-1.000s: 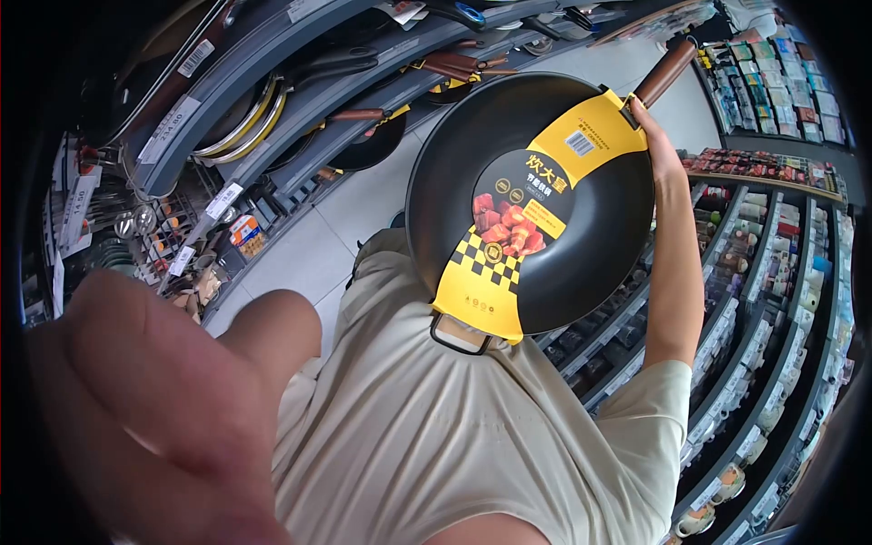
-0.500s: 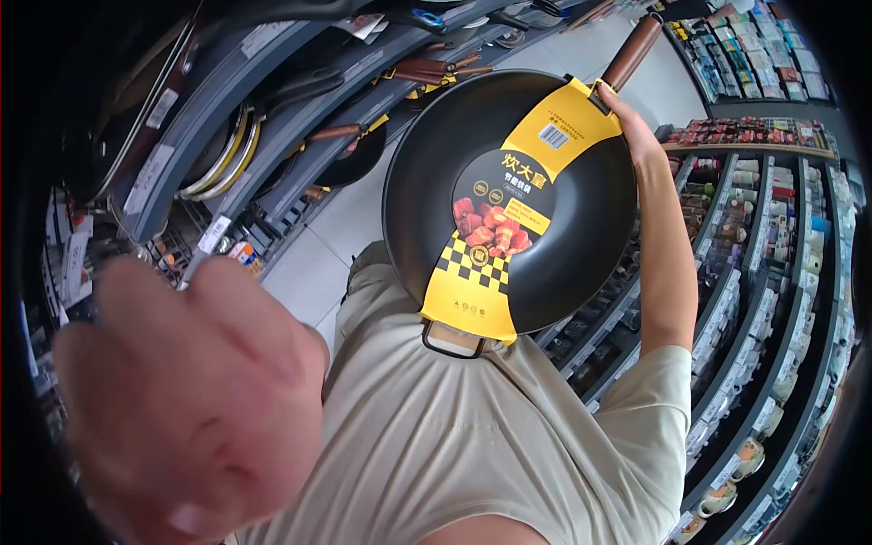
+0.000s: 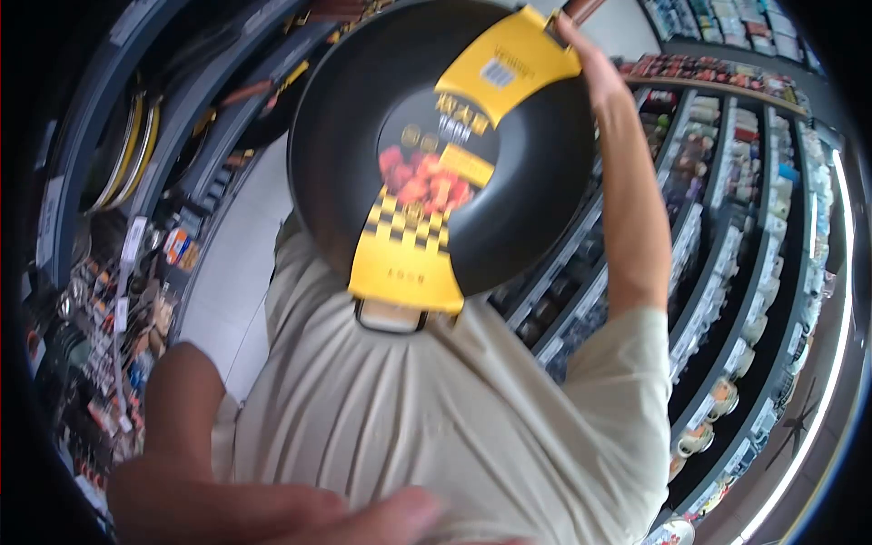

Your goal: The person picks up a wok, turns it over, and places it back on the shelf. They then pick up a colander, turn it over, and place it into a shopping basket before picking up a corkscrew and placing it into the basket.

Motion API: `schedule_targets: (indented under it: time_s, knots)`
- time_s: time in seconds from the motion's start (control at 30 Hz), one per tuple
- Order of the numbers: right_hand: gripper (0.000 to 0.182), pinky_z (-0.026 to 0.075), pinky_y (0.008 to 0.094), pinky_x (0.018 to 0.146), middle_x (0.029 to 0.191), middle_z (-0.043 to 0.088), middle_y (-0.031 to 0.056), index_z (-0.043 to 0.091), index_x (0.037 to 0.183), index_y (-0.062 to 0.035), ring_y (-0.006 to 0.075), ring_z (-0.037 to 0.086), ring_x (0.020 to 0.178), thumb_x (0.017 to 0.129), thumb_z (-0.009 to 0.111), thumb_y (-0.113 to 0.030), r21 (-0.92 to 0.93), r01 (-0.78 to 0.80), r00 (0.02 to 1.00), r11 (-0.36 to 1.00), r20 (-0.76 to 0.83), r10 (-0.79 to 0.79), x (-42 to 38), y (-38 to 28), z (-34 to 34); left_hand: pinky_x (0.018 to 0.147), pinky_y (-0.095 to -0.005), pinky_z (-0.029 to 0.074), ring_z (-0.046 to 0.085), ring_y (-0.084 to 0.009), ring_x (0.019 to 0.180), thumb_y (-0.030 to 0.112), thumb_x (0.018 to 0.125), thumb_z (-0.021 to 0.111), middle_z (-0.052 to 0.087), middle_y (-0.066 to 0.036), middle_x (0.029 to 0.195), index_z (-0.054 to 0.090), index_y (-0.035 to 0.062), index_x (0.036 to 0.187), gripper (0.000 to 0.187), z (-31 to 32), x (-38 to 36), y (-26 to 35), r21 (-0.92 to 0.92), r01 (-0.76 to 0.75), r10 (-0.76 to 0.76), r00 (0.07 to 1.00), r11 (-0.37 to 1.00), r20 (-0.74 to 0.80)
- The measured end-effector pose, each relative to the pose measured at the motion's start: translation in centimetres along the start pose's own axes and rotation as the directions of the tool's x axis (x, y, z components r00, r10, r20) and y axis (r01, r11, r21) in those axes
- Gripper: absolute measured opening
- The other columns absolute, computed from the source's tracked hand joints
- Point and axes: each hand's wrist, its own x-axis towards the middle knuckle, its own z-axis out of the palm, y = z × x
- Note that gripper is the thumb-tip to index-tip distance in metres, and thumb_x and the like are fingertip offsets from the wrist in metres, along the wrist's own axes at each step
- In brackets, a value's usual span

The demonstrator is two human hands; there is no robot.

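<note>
A large black wok (image 3: 536, 182) tilts up in front of my chest. Its yellow cardboard sleeve (image 3: 404, 272) carries Chinese lettering, a barcode, a food picture and a checkered band. At the upper right my right hand (image 3: 581, 59) is closed around the base of the brown handle (image 3: 584, 9), whose end runs out of the top of the view. The small loop handle (image 3: 391, 325) at the lower rim lies against my beige shirt (image 3: 363, 409). Low and close to the camera, my left hand (image 3: 272, 513) is blurred and cut off by the bottom edge, apart from the wok.
On the left, shelves (image 3: 209, 168) hold pans and lids, with hanging utensils (image 3: 100, 363) lower down. Several rows of shelving (image 3: 718, 254) with mugs and bowls stand close on the right. Pale floor tiles (image 3: 222, 300) show between the left shelves and me.
My left hand has dropped from the left side to the bottom edge. The wok and my right hand sit higher and further left in view, as the camera has turned.
</note>
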Motion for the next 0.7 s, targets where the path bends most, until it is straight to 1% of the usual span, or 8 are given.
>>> schedule_targets:
  time_s: [0.07,0.23,0.27,0.3,0.33,0.4,0.53,0.7]
  knots:
    - [0.042,0.05,0.0305,0.077,0.101,0.063,0.0112,0.058,0.11,-0.0031,0.0178,0.062,0.088,0.084,0.06,-0.037,-0.036,0.289,0.957,0.957,-0.004,-0.29,1.6,0.7,-0.1,0.077,-0.0341,0.046,0.056,-0.0151,0.087,0.016,0.088,0.047,0.058,-0.008,0.082,0.058,0.0121,0.095,0.014,1.7,0.6,-0.7,-0.073,-0.053,0.053,0.999,0.996,-0.011]
    - [0.044,0.044,0.0296,0.087,0.108,0.061,0.01,0.055,0.115,-0.0044,0.0191,0.059,0.096,0.086,0.058,-0.036,0.08,0.099,0.993,0.992,0.06,-0.104,1.2,0.4,-0.3,0.078,-0.0343,0.046,0.055,-0.0167,0.089,0.015,0.088,0.048,0.058,-0.01,0.086,0.057,0.0104,0.098,0.015,4.3,1.8,-1.9,-0.305,-0.111,0.079,0.99,0.946,-0.117]
    - [0.042,0.046,0.0299,0.085,0.106,0.061,0.0096,0.056,0.114,-0.0047,0.0195,0.059,0.095,0.086,0.058,-0.036,-0.02,0.197,0.978,0.98,-0.06,-0.197,1.1,0.4,0.1,0.079,-0.0344,0.046,0.055,-0.017,0.09,0.015,0.088,0.048,0.057,-0.01,0.086,0.057,0.01,0.099,0.015,4.6,1.9,-2.0,-0.343,-0.118,0.072,0.987,0.932,-0.142]
    - [0.043,0.05,0.0298,0.076,0.102,0.063,0.011,0.057,0.112,-0.003,0.0201,0.063,0.087,0.088,0.055,-0.039,-0.005,0.171,0.982,0.985,-0.077,-0.17,1.3,0.5,-0.1,0.079,-0.0344,0.045,0.055,-0.0173,0.09,0.015,0.088,0.048,0.057,-0.01,0.087,0.057,0.0097,0.099,0.015,5.0,1.9,-1.9,-0.38,-0.102,0.044,0.986,0.919,-0.159]
    - [0.038,0.046,0.0288,0.084,0.104,0.061,0.0073,0.057,0.111,-0.0055,0.0174,0.058,0.095,0.087,0.057,-0.034,0.163,0.029,0.984,0.986,0.17,-0.057,1.8,0.6,-1.3,0.079,-0.0345,0.045,0.055,-0.0176,0.091,0.015,0.088,0.048,0.057,-0.01,0.088,0.056,0.0093,0.1,0.015,5.0,1.9,-2.1,-0.414,-0.107,0.028,0.981,0.904,-0.193]
    - [0.037,0.046,0.0287,0.082,0.103,0.061,0.0071,0.055,0.112,-0.0062,0.0169,0.058,0.094,0.088,0.056,-0.035,0.077,0.127,0.986,0.989,0.1,-0.134,2.7,0.7,-1.7,0.08,-0.0346,0.045,0.055,-0.0182,0.092,0.014,0.088,0.048,0.057,-0.011,0.089,0.056,0.0086,0.101,0.016,5.3,1.6,-2.9,-0.473,-0.105,-0.008,0.973,0.875,-0.231]
    - [0.039,0.047,0.0284,0.078,0.102,0.061,0.0068,0.054,0.113,-0.0062,0.0166,0.059,0.091,0.089,0.053,-0.037,0.047,0.146,0.986,0.988,0.074,-0.149,2.6,0.6,-1.8,0.082,-0.0348,0.045,0.054,-0.0194,0.094,0.013,0.088,0.049,0.056,-0.012,0.092,0.055,0.0072,0.103,0.017,5.6,-0.4,-5.0,-0.623,-0.128,-0.102,0.942,0.772,-0.32]
    - [0.045,0.049,0.0307,0.076,0.101,0.062,0.0105,0.055,0.113,-0.0038,0.0202,0.061,0.088,0.088,0.053,-0.041,0.086,0.09,0.982,0.992,0.159,-0.103,2.7,-0.1,-0.7,0.083,-0.035,0.044,0.054,-0.0209,0.097,0.012,0.088,0.049,0.055,-0.014,0.096,0.054,0.0055,0.105,0.019,5.7,-1.4,-6.2,-0.71,-0.177,-0.16,0.91,0.682,-0.381]
